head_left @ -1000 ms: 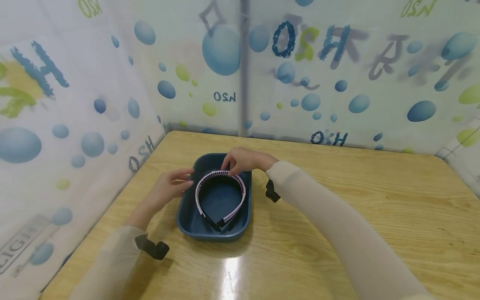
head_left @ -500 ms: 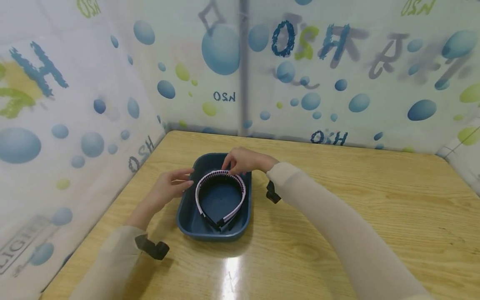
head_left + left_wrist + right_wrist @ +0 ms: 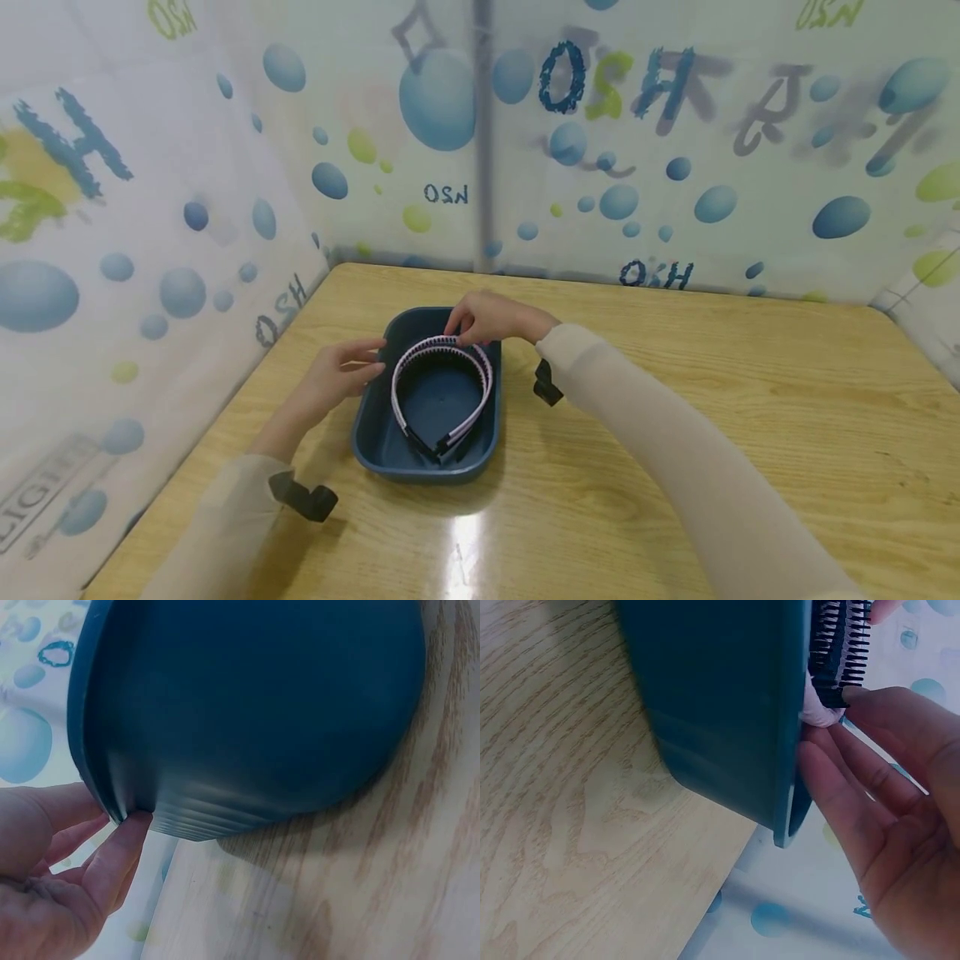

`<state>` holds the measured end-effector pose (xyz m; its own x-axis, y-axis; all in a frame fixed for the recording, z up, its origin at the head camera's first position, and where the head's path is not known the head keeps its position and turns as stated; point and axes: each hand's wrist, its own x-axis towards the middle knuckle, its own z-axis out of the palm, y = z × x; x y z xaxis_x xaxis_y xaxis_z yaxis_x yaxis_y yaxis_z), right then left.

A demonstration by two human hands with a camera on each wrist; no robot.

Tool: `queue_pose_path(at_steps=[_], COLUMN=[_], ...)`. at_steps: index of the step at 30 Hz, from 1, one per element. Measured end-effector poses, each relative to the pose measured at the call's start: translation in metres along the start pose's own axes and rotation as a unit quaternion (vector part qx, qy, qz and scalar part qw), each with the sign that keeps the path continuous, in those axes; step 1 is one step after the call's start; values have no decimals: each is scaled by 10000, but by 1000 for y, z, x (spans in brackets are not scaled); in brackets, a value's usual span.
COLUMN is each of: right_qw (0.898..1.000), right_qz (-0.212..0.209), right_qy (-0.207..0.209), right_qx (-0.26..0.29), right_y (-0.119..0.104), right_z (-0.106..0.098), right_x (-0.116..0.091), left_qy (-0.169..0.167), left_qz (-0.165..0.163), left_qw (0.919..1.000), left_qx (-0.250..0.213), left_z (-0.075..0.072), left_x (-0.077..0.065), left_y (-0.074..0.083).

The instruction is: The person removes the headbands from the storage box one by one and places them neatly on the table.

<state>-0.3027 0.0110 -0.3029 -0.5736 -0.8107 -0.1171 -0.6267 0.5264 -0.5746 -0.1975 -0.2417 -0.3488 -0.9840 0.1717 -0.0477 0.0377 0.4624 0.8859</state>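
Observation:
Pale pink headbands with black inner teeth and black tips lie in a dark blue plastic basin [image 3: 427,473]. At the top of its arc, my right hand [image 3: 491,317] pinches the upper headband [image 3: 435,342], thumb on the toothed side in the right wrist view. This arc stands a little apart from the lower headband [image 3: 480,408], while their ends stay bunched at the near side. My left hand [image 3: 341,369] pinches the left rim of the basin; the left wrist view shows the thumb [image 3: 124,851] outside and the fingers over the edge.
The basin stands on a wood-grain table [image 3: 675,417], toward its left side. A printed curtain [image 3: 600,150] with blue and green bubbles rises behind and along the left. Each sleeve carries a black wrist mount [image 3: 303,495].
The upper headband's arc has lifted slightly in my right hand, opening a gap above the lower one. My left hand keeps its place at the rim.

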Motion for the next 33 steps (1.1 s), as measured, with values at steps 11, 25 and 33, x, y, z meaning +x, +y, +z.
queue_pose_path(at_steps=[11,25,33], right_qw=[9991,9984,9973], right_qz=[183,-25,127], right_qy=[202,544,706], right_qx=[331,171,156], right_y=[-1,-2,6], right_z=[-8,-29,-39], right_x=[-4,-16,-29], left_qy=[41,36,50], left_qz=[45,29,29], left_qw=[10000,10000,10000], left_qx=[-7,-11,-40], left_z=[0,0,1], left_x=[-1,0,0], left_y=[-1,2,0])
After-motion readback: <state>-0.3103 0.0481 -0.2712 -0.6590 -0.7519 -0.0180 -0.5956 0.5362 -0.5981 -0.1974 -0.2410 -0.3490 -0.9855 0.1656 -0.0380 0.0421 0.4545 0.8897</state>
